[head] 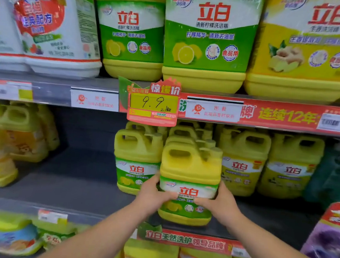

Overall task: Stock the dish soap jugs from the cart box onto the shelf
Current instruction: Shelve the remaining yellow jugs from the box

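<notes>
While both hands clamp it, lemon dish soap jug (189, 182) stands upright at middle shelf (80, 184) front edge; left hand (154, 196) at 9 o'clock, right hand (219, 204) at 3 o'clock, fingers wrapped on label; rear row at 12 o'clock.

A red and yellow promotional price tag (153, 101) marked 9.9 is seen clipped to the front edge of the upper shelf. Two white notice cards (94, 100) are fixed along the same edge. Large white plastic jugs with red labels (56, 26) are ranged at the upper shelf's left end. A purple refill pouch (329, 240) is seen at the right.
</notes>
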Available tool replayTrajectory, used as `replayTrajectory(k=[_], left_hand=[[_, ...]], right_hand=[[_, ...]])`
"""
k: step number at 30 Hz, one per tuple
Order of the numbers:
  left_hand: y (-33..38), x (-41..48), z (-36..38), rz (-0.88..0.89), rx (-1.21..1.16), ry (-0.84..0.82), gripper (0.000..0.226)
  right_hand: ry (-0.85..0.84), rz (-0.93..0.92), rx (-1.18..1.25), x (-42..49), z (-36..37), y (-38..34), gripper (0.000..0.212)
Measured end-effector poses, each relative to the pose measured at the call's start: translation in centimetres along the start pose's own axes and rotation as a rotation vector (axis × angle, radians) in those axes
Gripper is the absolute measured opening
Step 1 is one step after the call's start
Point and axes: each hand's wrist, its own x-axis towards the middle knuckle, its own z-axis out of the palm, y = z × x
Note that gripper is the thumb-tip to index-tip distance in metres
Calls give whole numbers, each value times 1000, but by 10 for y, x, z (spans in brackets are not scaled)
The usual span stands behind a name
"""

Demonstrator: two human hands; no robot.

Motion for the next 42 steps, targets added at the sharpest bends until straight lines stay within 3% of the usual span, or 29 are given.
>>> replayTrajectory(k=[10, 17, 20, 22, 27, 30, 33, 38, 40, 42], left_hand=[[-14, 10, 0, 75, 186, -39, 60], [-6, 13, -2, 57, 158, -104, 80], [3, 16, -8, 126, 166, -85, 81], [10, 18, -13, 198, 182, -82, 95], [19, 20, -22, 318, 280, -94, 125], [19, 21, -25, 364, 347, -99, 118], [21, 22, -27, 374, 417, -100, 112], [24, 21, -30, 393, 628, -35, 127], [25, 21, -32, 412, 672, -12, 130], [27, 20, -36, 452, 730, -6, 130]], right_hand=[[6, 36, -60, -1, 9, 13, 75], [-49, 107, -77, 3, 7, 11, 81], [-51, 110, -43, 3, 2, -1, 89], [-16, 53, -48, 5, -5, -15, 100], [-27, -91, -222, 8, -17, -41, 103], [-49, -65, -297, 8, -19, -42, 90], [-50, -49, -357, 9, -20, -43, 90], [-45, -27, -457, 6, -20, -49, 95], [-22, -14, -534, 4, -20, -54, 102], [-4, 9, -608, 1, -20, -59, 123]])
